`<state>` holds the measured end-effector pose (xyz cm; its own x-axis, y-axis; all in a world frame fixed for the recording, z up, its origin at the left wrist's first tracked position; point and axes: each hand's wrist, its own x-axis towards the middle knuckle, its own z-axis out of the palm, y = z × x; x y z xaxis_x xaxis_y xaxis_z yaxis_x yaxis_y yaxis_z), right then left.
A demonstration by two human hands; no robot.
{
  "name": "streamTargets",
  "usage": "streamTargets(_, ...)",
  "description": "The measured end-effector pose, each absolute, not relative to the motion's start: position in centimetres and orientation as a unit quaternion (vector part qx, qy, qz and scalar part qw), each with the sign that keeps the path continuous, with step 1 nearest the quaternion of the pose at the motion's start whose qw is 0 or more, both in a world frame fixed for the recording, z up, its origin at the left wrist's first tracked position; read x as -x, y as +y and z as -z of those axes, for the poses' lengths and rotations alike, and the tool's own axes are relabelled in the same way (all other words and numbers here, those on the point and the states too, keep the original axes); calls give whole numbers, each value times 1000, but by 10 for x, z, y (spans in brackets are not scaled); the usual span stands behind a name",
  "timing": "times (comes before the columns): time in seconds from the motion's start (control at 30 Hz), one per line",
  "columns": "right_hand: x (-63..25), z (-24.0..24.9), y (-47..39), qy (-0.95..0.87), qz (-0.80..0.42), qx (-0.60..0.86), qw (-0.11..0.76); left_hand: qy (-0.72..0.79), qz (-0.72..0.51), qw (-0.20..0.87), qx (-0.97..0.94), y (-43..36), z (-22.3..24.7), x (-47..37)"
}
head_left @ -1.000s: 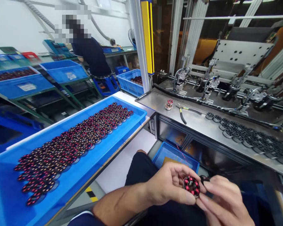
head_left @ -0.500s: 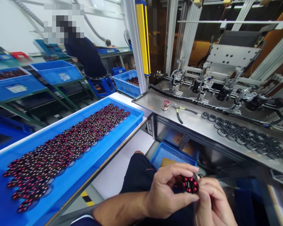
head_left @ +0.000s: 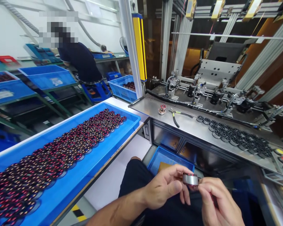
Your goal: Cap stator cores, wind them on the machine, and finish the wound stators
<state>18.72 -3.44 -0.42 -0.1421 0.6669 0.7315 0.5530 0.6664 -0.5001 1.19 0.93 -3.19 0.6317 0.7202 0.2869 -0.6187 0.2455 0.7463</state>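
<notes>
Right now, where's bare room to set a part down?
Steel worktop: left of the two loose cores, and the front strip between pliers and black rings. Blue tray: right end and near-side strip, beside the massed cores. Crowded: worktop's right under the rings; tray's middle and left.

Left hand (head_left: 162, 187) and right hand (head_left: 218, 197) hold metal-rimmed ring (head_left: 190, 180) between them, near side. Wound rings (head_left: 66, 147) crowd blue tray (head_left: 129, 121), left. Pliers (head_left: 175, 118) on metal bench (head_left: 151, 108), left of dark rings (head_left: 238, 136). Seated person (head_left: 81, 61), far left.
</notes>
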Motion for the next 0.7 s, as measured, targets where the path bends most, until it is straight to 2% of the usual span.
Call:
streamTargets(0.17, -182, -8, -37, -719, -121, 437, 526, 15, -513, 756, -406, 3, 20, -10)
streamTargets(0.3, -185, -16, -38, -759, -142, 395, 497, 11, -523, 782, -338, 1, 15, -10)
streamTargets(0.4, -198, -19, -38, -829, -83, 350, 428, 64, -440, 828, -341, 4, 18, -10)
streamTargets(0.47, -208, -20, -38, -862, -26, 331, 384, 51, -335, 862, -377, 6, 23, -10)
streamTargets(0.53, -215, -21, -38, -874, 18, 322, 364, 27, -284, 872, -398, 7, 27, -11)
streamTargets(0.63, -213, -23, -40, -859, 29, 353, 371, 41, -338, 856, -389, 4, 27, -13)
streamTargets(0.7, -206, -23, -41, -825, -8, 399, 400, 42, -378, 845, -377, 2, 23, -13)
